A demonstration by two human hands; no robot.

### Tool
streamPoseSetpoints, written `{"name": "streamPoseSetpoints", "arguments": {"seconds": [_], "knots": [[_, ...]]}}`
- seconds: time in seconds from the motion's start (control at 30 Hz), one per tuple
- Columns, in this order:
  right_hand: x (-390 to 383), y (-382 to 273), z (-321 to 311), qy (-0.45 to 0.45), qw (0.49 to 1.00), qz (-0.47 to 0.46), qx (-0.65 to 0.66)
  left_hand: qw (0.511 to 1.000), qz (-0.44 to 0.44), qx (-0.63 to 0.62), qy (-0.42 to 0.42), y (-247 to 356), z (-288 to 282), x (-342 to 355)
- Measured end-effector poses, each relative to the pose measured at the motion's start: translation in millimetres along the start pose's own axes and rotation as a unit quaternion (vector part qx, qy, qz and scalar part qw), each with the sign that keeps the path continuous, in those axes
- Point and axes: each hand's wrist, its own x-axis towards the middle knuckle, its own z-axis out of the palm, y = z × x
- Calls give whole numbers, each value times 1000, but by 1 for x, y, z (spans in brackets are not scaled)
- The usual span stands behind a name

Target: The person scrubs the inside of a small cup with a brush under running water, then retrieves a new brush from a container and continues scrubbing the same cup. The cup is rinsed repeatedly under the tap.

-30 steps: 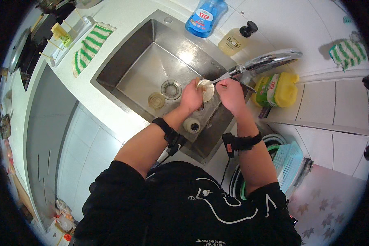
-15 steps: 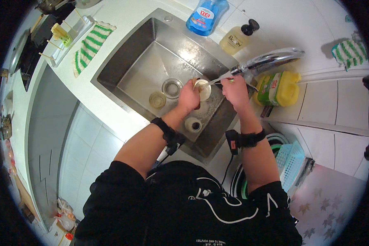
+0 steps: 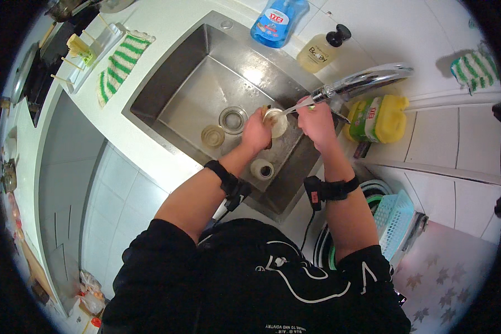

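Observation:
Over the sink (image 3: 178, 106), my left hand (image 3: 256, 134) is closed around a small round whitish cup (image 3: 276, 123), its opening tilted toward the tap. Something brown shows at the edge of that grip. From the chrome tap (image 3: 367, 80) a stream of water runs down toward the cup. My right hand (image 3: 317, 125) is curled closed beside the stream, just right of the cup; whatever its fingers hold is too hidden to name. On the sink floor, a clear round glass dish (image 3: 212, 136) sits by the drain (image 3: 233, 120), and a small pale bottle (image 3: 262, 169) with a dark opening lies nearer me.
Behind the sink stand a blue detergent bottle (image 3: 275, 25), a pump bottle (image 3: 323, 51) with a black top and a yellow jug (image 3: 377, 119). A green-striped cloth (image 3: 122, 64) lies on the left counter. Right of me is a light-blue basket (image 3: 392, 217).
My right hand has shifted very slightly left, closer to the water stream and the cup. My left hand still grips the cup in about the same place.

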Motion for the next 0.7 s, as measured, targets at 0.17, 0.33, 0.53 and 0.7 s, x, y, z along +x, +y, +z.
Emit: {"name": "streamPoseSetpoints", "arguments": {"seconds": [0.17,0.33,0.53,0.7], "knots": [[2,-1,3,-11,999,-30,-4,999,-17,-39,-23,6,-5,-1],[-2,-2,3,-25,999,-31,6,1000,-8,-25,-12,1,-1,3],[-14,8,-10,-139,986,87,-24,998,-15,-37,52,-4,-16,9],[-10,23,10,-209,965,118,-110,999,-41,-30,-19,6,-21,4]]}}
